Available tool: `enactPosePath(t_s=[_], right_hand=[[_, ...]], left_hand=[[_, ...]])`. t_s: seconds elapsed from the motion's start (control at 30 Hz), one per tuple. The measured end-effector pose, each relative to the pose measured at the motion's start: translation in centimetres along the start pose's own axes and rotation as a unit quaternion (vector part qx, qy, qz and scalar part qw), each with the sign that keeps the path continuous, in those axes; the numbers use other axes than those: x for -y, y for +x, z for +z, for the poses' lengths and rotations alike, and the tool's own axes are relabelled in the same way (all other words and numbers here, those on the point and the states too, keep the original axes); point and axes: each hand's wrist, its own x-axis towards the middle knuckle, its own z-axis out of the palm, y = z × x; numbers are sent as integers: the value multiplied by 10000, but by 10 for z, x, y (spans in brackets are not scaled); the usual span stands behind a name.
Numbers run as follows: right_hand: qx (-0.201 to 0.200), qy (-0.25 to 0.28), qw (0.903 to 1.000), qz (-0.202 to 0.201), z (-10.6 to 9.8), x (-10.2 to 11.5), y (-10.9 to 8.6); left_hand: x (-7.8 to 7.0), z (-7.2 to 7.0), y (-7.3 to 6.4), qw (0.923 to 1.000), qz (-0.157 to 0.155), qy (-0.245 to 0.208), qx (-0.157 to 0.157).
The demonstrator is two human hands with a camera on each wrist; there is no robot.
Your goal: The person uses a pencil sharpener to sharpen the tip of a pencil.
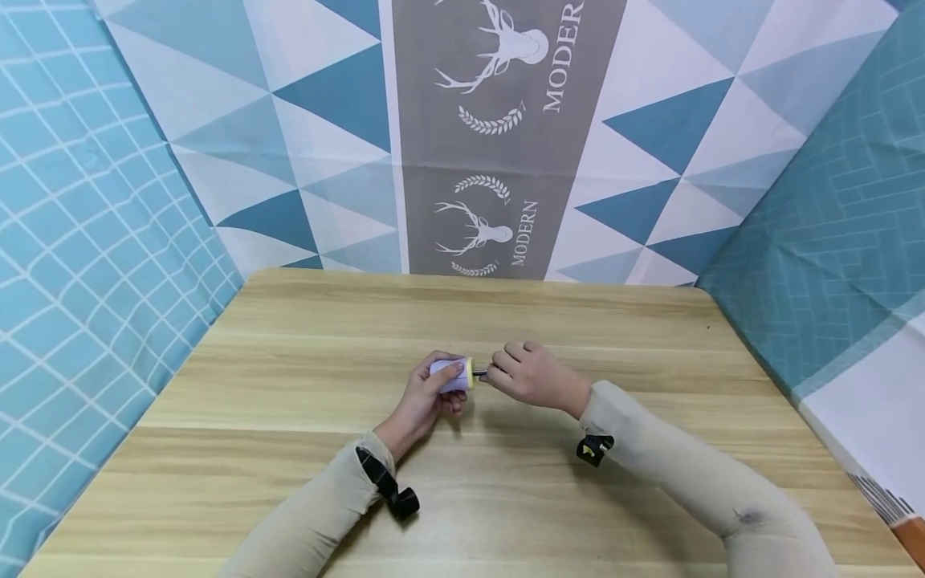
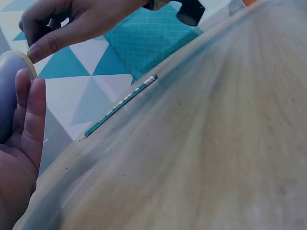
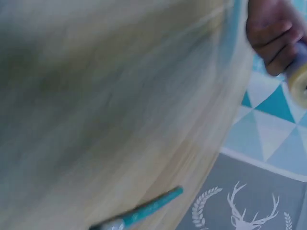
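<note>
In the head view, my left hand (image 1: 415, 405) grips a light purple cylinder (image 1: 450, 376) with a yellow rim facing right. Just right of that rim, my right hand (image 1: 533, 376) has curled fingers and pinches a thin dark stick (image 1: 480, 372); its kind is not clear. From the left wrist, the right thumb appears close to the rim of the cylinder (image 2: 10, 91). In the right wrist view, the cylinder (image 3: 298, 79) turns its yellow end toward the camera, and the right hand is out of view.
A teal pencil (image 2: 120, 106) with a dark end lies on the wooden table (image 2: 192, 158); in the head view I cannot make it out. Patterned cloths (image 1: 332, 120) hang behind the table and at both sides. Black straps with small devices (image 1: 390, 486) sit on both sleeves.
</note>
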Motion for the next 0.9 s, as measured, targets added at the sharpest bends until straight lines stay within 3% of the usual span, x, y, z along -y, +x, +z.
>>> enactPosePath(t_s=[0.23,0.4,0.5,0.57,0.63,0.67,0.77,0.8,0.83,0.9], right_hand=[[185,-20,9992,-347,4,-3,2],[356,758,9965,84,9,0,6],[523,1644,9830,627,10,3,6],[751,2417,9615,1073,10,4,7],[1069,3252,9260,1590,9,3,8],[1249,3670,9025,1875,8,2,9],[1820,4808,8114,2780,4,-2,14],[2019,5130,7753,3082,4,-4,15],[2226,5487,7305,3402,1,-6,17],[2634,6122,6262,4046,0,-10,19]], left_hand=[[-2,-2,0,9999,1,132,-14],[-1,-1,1,9996,-15,117,-251],[0,0,1,9994,-53,133,-320],[0,0,0,9994,-46,142,-328],[1,0,-1,9994,-37,144,-325],[1,0,-2,9993,-27,150,-329],[1,1,-2,9993,-28,172,-324],[1,0,-2,9994,-46,183,-306],[1,1,-2,9994,-59,190,-295],[0,1,-3,9994,-85,222,-262]])
